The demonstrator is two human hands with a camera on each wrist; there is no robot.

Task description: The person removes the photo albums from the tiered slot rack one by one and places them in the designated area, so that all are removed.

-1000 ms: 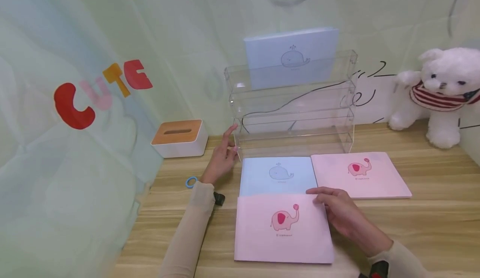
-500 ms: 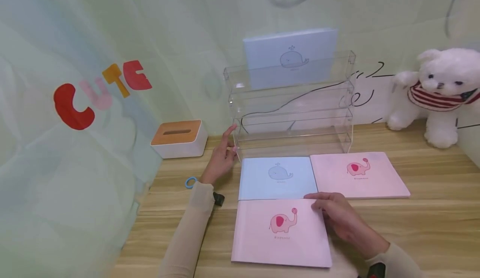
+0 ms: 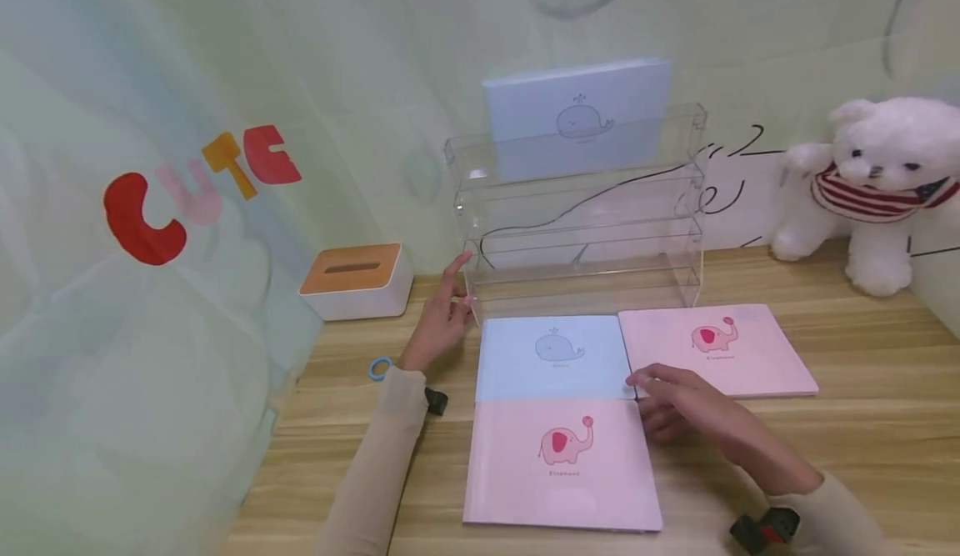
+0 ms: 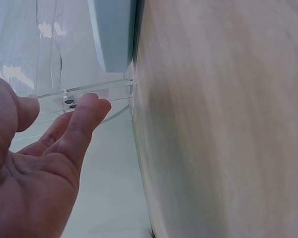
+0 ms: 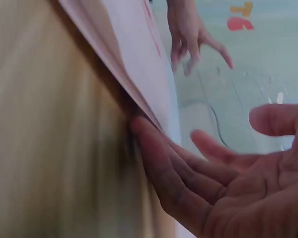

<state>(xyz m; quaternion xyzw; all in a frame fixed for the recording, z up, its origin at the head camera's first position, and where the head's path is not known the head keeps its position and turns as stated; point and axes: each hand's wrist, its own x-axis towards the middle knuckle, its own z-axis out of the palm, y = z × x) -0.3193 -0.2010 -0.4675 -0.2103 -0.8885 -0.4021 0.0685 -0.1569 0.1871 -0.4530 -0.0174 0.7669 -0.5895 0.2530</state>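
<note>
My left hand (image 3: 437,327) rests its fingertips on the left side of a clear acrylic tiered rack (image 3: 585,268). In the left wrist view its fingers (image 4: 78,124) are extended by the rack's side panel, thumb apart. My right hand (image 3: 701,414) hovers at the top right corner of the front pink elephant book (image 3: 517,489). In the right wrist view, the fingertips (image 5: 149,136) are right at a pink book's edge (image 5: 109,54), with the thumb away from it. Behind the front book lies a blue whale book (image 3: 517,373); a second pink elephant book (image 3: 757,368) lies to its right.
Another blue whale book (image 3: 525,102) stands in the rack's top tier. A white tissue box (image 3: 360,302) with a wooden lid and a blue ring (image 3: 380,368) are on the left of the table (image 3: 885,464). At the back right sits a white teddy bear (image 3: 881,197).
The front pink book has slid slightly toward me, off the blue book's lower edge. My right hand has let go of its corner. The left hand stays at the rack.
</note>
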